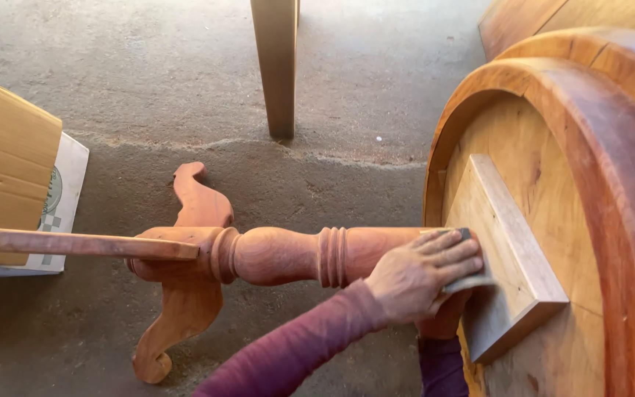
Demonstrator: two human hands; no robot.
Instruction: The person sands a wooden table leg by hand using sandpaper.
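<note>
Sandpaper (472,279) lies pressed under the right hand (420,276), fingers flat, against the table's post (288,255); left hand's grip is hidden.

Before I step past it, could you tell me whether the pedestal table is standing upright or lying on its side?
On its side: the pedestal table's turned column runs level above the floor, and the round top stands on edge.

We have the turned column (288,255) lying across the floor (376,81), round top (553,220) at right, curved feet (185,294) left, cardboard box (5,165) beyond them.
</note>
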